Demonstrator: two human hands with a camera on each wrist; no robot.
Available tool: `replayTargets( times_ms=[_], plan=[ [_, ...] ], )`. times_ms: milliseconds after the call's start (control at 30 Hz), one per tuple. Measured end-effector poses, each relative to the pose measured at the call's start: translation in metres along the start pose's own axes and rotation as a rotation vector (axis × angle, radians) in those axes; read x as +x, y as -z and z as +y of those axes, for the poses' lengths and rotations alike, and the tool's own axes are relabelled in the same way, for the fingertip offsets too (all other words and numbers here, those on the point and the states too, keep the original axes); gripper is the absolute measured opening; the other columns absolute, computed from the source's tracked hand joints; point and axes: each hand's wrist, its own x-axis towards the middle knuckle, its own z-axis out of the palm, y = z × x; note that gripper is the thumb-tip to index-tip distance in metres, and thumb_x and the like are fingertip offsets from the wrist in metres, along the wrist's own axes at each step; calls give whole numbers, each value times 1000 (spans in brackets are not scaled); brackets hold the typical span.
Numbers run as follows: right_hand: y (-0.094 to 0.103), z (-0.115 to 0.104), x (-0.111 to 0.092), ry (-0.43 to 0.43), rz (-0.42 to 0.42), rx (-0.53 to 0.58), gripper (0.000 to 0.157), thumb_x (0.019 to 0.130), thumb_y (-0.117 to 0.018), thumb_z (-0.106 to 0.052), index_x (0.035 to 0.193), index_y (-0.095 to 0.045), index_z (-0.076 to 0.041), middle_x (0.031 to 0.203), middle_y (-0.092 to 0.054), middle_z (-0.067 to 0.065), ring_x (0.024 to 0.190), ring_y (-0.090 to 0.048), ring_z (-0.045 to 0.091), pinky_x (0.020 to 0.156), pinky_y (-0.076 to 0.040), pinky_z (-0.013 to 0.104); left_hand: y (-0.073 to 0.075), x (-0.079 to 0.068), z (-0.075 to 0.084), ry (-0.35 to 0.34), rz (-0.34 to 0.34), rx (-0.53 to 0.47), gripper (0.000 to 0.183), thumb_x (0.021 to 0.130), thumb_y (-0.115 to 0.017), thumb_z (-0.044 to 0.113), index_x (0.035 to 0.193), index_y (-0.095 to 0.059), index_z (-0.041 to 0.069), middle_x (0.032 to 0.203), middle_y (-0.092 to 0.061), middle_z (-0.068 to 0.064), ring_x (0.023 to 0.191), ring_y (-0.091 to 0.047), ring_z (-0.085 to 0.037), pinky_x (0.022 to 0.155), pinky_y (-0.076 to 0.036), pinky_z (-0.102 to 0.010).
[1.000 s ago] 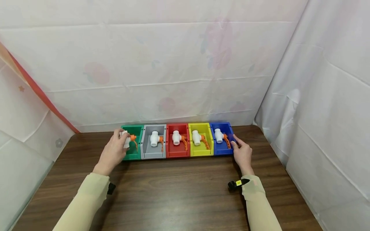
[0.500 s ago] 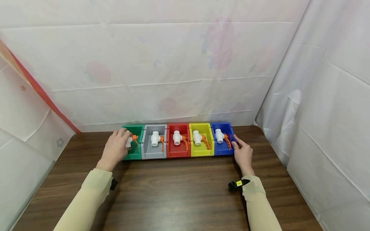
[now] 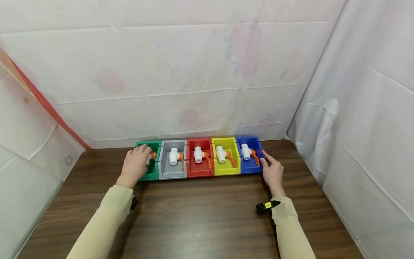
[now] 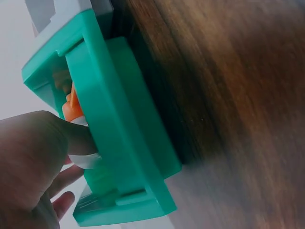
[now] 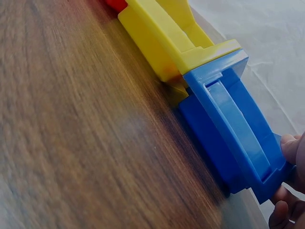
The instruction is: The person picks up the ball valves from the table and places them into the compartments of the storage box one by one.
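My left hand (image 3: 135,166) reaches into the green bin (image 3: 151,177) at the left end of a row of bins. It holds a ball valve with a white body (image 4: 85,161) and an orange handle (image 3: 153,155). Most of the valve is hidden behind my fingers and the front wall of the green bin. My right hand (image 3: 272,173) grips the right side wall of the blue bin (image 5: 214,138), thumb over the rim and fingers outside. Inside the blue bin lies another white ball valve (image 3: 245,152) with an orange handle.
Between the end bins stand a grey bin (image 3: 168,175), a red bin (image 3: 199,173) and a yellow bin (image 3: 226,172), each with one matching valve lying in it. The row sits at the back of the brown wooden table (image 3: 194,216), before a white curtain (image 3: 194,72).
My left hand has moved right and further over the green bin, carrying the ball valve in with it. My right hand has stayed on the blue bin.
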Motion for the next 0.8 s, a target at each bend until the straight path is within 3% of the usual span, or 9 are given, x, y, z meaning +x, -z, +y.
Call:
replayTargets(
  times_ms=[200,333,467,800],
  plan=[
    [-1,2,-1,33,22,-6,37,96,-70,-19,132,-68,-20,123,-67,14,119,-60,36,98,-45,54,-5,0,-6,-6,-19,37,39,76,-75,-11,112,-62,0,121,-58,-26,107,-56,-45,94,-39,-60],
    [1,3,0,35,19,-9,37,96,-69,-21,133,-67,-21,124,-67,14,119,-60,36,98,-45,54,-8,4,-9,-10,-61,72,41,78,-76,-7,117,-62,-2,120,-59,-28,111,-54,-47,103,-32,-63],
    [2,4,0,29,24,-10,37,96,-69,-21,133,-67,-21,124,-67,14,119,-60,35,98,-45,54,-8,8,-9,-9,-121,96,45,81,-75,-6,123,-59,-4,124,-58,-29,117,-50,-48,105,-29,-63],
    [-1,2,0,19,10,-3,37,97,-68,-20,134,-67,-21,125,-66,14,120,-59,35,99,-45,54,-7,11,-7,1,-138,124,43,80,-78,-5,120,-64,-3,121,-63,-26,115,-52,-47,109,-23,-64]
  ],
)
